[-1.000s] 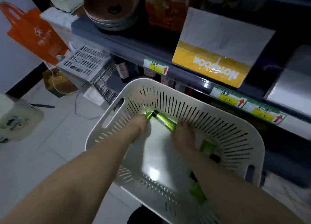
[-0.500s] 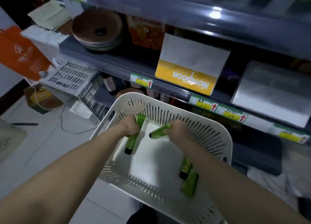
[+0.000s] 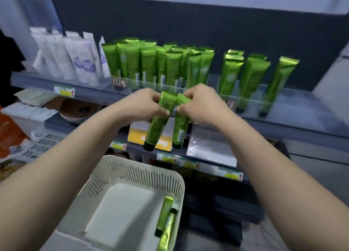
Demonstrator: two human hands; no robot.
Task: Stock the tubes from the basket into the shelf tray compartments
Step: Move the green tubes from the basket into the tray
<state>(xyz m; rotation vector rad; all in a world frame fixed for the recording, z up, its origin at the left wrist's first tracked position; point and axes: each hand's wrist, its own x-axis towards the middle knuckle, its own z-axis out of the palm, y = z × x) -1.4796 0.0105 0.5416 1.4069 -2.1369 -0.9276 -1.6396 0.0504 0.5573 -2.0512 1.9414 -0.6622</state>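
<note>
Now the left hand [image 3: 140,107] and right hand [image 3: 200,105] each hold one green tube [image 3: 157,122] in curled fingers, cap down, before the shelf tray [image 3: 170,84] front edge, while two tubes [image 3: 165,215] lie in the basket [image 3: 132,173].

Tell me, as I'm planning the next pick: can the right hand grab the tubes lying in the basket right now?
Probably not yet: the right hand is full, gripping a green tube up by the shelf tray. The basket tubes lie uncovered below.
</note>
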